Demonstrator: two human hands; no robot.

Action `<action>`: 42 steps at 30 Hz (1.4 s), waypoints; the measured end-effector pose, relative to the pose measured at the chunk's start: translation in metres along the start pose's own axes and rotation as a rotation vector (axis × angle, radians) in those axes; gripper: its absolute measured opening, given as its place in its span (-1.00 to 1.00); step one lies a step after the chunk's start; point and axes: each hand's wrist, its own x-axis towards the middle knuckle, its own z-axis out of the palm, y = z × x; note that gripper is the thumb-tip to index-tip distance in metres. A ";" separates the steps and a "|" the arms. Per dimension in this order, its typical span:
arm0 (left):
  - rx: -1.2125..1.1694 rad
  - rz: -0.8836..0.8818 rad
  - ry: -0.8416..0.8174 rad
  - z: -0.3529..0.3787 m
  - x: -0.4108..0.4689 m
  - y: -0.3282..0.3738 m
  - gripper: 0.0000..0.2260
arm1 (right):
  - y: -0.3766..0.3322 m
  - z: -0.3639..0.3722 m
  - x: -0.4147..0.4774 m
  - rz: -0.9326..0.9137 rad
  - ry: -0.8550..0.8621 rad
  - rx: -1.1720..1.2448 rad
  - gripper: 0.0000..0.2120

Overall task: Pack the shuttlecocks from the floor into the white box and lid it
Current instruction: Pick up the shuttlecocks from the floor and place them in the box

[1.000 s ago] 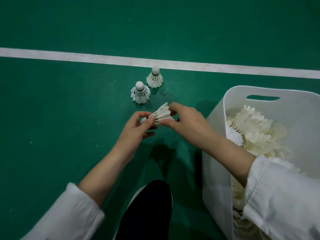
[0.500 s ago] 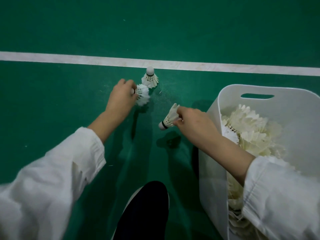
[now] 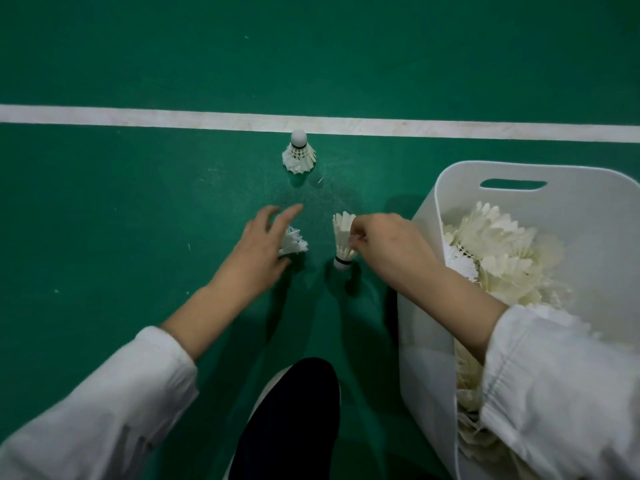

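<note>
Head view, left hand: the left hand (image 3: 258, 251) hangs over the green floor (image 3: 104, 209) with a couple of fingers stretched forward and blurry. A ruffled shuttlecock (image 3: 294, 241) pokes out from under it on the thumb side. Looks gripped down low, but the actual pinch is hidden under the palm.

Right hand: the right hand (image 3: 388, 244) has its fingertips closed on the feather skirt of a cleaner shuttlecock (image 3: 343, 237), cork hanging down, close above the floor.

Why like that: my guess is that one per hand saves a trip.

Box: the white box (image 3: 437, 209) sits right beside the right wrist, open. No lid in sight. It's already heaped with a pile of shuttlecocks (image 3: 502, 251).

Left on the floor: one upright shuttlecock (image 3: 298, 154), cork up, just short of the white court line (image 3: 138, 116), well apart from both hands.

Progress: nearly done I'd say. Two in hand, one to fetch, then the lid.
</note>
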 end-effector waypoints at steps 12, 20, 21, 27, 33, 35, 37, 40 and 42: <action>0.101 0.203 0.026 -0.048 0.070 0.018 -0.84 | -0.001 -0.004 -0.001 0.016 0.057 0.065 -0.82; 0.401 -0.148 -0.008 -0.047 0.136 0.013 -0.49 | 0.000 -0.004 -0.001 0.015 0.052 0.057 -0.83; 0.403 -0.158 -0.002 -0.045 0.136 0.008 -0.51 | 0.000 -0.004 -0.001 0.010 0.062 0.054 -0.83; 0.256 -0.126 0.119 -0.040 0.086 -0.001 -0.72 | 0.000 -0.001 0.000 -0.011 0.073 0.061 -0.82; 0.213 -0.209 0.100 -0.037 0.043 -0.006 -0.53 | -0.002 0.000 0.003 0.001 0.080 0.059 -0.82; 0.231 -0.262 0.079 -0.040 0.058 -0.008 -0.42 | -0.002 0.000 0.002 -0.004 0.078 0.046 -0.82; 0.231 -0.320 -0.022 -0.036 0.074 -0.008 -0.39 | -0.002 0.000 0.001 0.008 0.071 0.038 -0.83; 0.192 -0.347 -0.074 -0.028 0.088 -0.009 -0.54 | -0.001 0.000 0.001 0.021 0.078 0.022 -0.84; 0.177 -0.342 -0.016 -0.026 0.084 -0.008 -0.68 | -0.001 0.001 0.000 0.016 0.082 0.012 -0.85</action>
